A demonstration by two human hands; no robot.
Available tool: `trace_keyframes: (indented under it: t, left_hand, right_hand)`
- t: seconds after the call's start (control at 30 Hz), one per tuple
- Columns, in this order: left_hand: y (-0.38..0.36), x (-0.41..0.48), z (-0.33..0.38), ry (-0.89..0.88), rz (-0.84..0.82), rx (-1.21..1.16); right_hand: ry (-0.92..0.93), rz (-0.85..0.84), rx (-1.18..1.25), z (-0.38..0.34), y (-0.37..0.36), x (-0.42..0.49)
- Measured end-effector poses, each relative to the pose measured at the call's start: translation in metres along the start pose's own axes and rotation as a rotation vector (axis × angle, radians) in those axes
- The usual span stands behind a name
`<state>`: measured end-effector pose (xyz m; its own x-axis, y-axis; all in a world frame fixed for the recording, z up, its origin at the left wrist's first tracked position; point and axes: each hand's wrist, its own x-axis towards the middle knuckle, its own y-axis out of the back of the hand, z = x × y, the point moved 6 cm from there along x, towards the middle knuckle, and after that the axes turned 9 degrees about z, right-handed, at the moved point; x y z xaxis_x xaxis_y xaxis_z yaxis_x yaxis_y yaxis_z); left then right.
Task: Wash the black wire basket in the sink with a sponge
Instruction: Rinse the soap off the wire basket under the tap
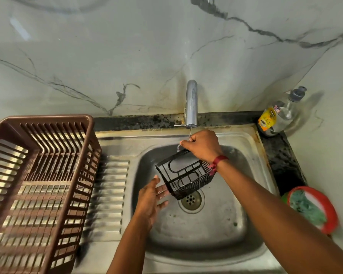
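The black wire basket (183, 176) hangs tilted over the steel sink (236, 230), just above the drain. My right hand (201, 146) grips its top edge, right under the chrome tap (191, 104). A thin stream of water falls from the tap onto that hand. My left hand (151, 196) is open, fingers spread, beside the basket's lower left corner; its fingertips reach the wire. A green sponge (307, 209) lies in a red-rimmed dish at the right of the sink.
A brown plastic dish rack (38, 186) sits on the ribbed drainboard (109, 194) at the left. A clear soap bottle (279, 113) stands at the back right corner. The red-rimmed dish (332, 216) rests on the counter edge. A marble wall rises behind.
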<state>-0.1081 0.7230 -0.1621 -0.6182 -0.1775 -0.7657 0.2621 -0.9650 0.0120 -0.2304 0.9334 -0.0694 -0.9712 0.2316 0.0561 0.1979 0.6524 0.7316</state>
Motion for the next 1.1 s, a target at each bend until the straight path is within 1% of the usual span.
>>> trace_keyframes:
  t: [0.07, 0.1, 0.17, 0.23, 0.3, 0.37, 0.4, 0.47, 0.57, 0.67, 0.73, 0.77, 0.83, 0.93, 1.03, 1.1]
  left_hand:
    - [-0.004, -0.01, -0.003, -0.016, 0.015, 0.041]
    - [-0.007, -0.015, -0.004, -0.056, 0.022, 0.06]
    - [-0.009, -0.023, -0.001, -0.208, 0.021, 0.066]
    - [-0.009, -0.025, 0.002, -0.362, -0.06, 0.117]
    - [-0.011, -0.024, 0.008, -0.469, -0.18, 0.265]
    - [-0.011, -0.016, 0.013, -0.495, -0.27, 0.378]
    - [-0.01, -0.011, 0.017, -0.504, -0.282, 0.414]
    - [-0.008, -0.001, 0.028, -0.537, -0.258, 0.437]
    - [-0.01, 0.002, 0.042, -0.611, -0.165, 0.453]
    - [-0.008, 0.0, 0.044, -0.663, -0.035, 0.505]
    - [-0.005, -0.002, 0.042, -0.66, 0.033, 0.517]
    - [-0.005, -0.003, 0.042, -0.645, 0.056, 0.515]
    - [-0.006, -0.005, 0.04, -0.602, 0.102, 0.511]
    - [-0.014, -0.013, 0.039, -0.534, 0.184, 0.504]
    - [-0.03, -0.025, 0.034, -0.457, 0.198, 0.465]
    - [-0.037, -0.036, 0.031, -0.418, 0.203, 0.431]
  right_hand:
    - [0.05, 0.014, -0.043, -0.007, -0.002, -0.004]
    - [0.063, 0.02, -0.063, -0.009, -0.003, -0.006]
    - [0.075, 0.041, -0.117, -0.014, -0.002, -0.007]
    - [0.066, 0.044, -0.153, -0.017, 0.001, -0.006]
    - [0.011, 0.029, -0.143, -0.016, 0.006, 0.0]
    - [-0.116, -0.016, -0.083, -0.011, 0.009, 0.007]
    - [-0.183, -0.064, -0.055, -0.008, 0.008, 0.01]
    - [-0.262, -0.16, -0.01, -0.005, 0.005, 0.015]
    - [-0.288, -0.231, 0.073, -0.01, 0.006, 0.021]
    - [-0.301, -0.28, 0.329, -0.023, 0.005, 0.027]
    - [-0.235, -0.243, 0.453, -0.029, 0.006, 0.033]
    - [-0.185, -0.224, 0.434, -0.032, 0.008, 0.033]
    - [-0.097, -0.178, 0.343, -0.035, 0.01, 0.027]
    - [-0.036, -0.011, 0.214, -0.036, 0.004, 0.004]
    - [0.065, 0.163, -0.005, -0.039, -0.012, -0.028]
    - [0.099, 0.199, -0.098, -0.042, -0.021, -0.043]
